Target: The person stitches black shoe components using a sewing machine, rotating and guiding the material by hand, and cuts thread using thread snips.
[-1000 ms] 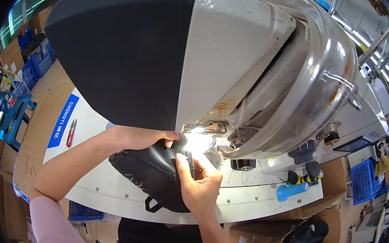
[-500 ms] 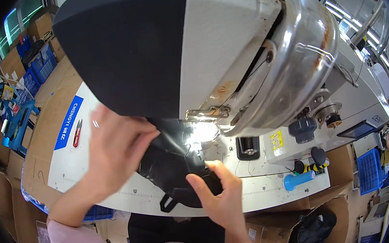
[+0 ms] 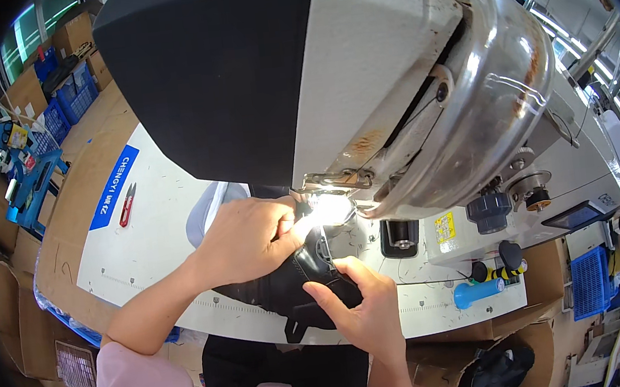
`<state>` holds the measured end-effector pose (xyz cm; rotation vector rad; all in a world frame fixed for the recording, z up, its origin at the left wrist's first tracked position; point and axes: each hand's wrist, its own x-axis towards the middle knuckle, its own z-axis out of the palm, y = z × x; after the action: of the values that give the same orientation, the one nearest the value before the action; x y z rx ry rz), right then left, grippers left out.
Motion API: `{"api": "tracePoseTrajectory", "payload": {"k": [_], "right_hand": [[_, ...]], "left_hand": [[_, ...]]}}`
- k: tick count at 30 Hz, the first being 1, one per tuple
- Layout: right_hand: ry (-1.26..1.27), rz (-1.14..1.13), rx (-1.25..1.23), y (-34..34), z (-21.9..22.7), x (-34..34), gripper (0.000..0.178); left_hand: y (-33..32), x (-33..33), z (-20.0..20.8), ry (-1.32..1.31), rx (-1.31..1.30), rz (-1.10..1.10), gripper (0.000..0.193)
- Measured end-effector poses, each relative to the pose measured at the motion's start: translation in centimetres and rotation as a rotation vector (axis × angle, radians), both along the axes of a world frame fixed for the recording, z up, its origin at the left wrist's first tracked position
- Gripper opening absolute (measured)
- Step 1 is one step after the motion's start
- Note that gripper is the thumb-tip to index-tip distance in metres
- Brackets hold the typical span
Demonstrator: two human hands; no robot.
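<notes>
A black, partly glossy sewn piece (image 3: 266, 292) with a small strap loop (image 3: 294, 331) lies on the white sewing machine bed (image 3: 167, 201). Beside the bright light under the sewing machine head (image 3: 359, 90), my left hand (image 3: 250, 237) is closed, its thumb and fingers pinching the far part of the black piece. My right hand (image 3: 363, 301) grips the near right part between thumb and index finger. A light grey flap (image 3: 209, 208) shows behind my left hand. Glare and my fingers hide the spot under the needle.
Red-handled thread snips (image 3: 128, 206) lie at the left of the bed. At the right are a blue cylinder (image 3: 479, 293) and a dark knob (image 3: 489, 211). A cardboard box (image 3: 546, 350) with black pieces stands below right. Blue crates (image 3: 77, 97) stand at the far left.
My left hand has moved right and closed on the black piece near the light. The grey flap has come into sight. My right hand keeps its hold, with the piece slightly turned.
</notes>
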<state>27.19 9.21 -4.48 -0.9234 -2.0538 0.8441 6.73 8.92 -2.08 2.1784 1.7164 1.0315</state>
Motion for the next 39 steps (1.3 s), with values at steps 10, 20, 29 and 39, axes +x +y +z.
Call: {"api": "tracePoseTrajectory", "payload": {"k": [10, 20, 29, 39], "right_hand": [[0.181, -0.032, -0.008, 0.6, -0.6, 0.3, 0.047], [0.187, -0.082, -0.018, 0.4, -0.5, -0.9, 0.045], [0.135, -0.152, 0.026, 0.1, 0.2, -2.4, 0.042], [0.077, -0.080, -0.102, 1.5, 0.9, -1.5, 0.039]], "left_hand": [[0.0, 0.5, 2.8, -0.102, -0.195, -0.006, 0.022], [0.9, -1.0, 3.8, -0.262, -0.147, -0.148, 0.017], [4.3, -3.1, 2.2, -0.262, -0.377, -0.205, 0.013], [3.0, -2.8, 4.5, -0.447, -0.349, -0.289, 0.012]]}}
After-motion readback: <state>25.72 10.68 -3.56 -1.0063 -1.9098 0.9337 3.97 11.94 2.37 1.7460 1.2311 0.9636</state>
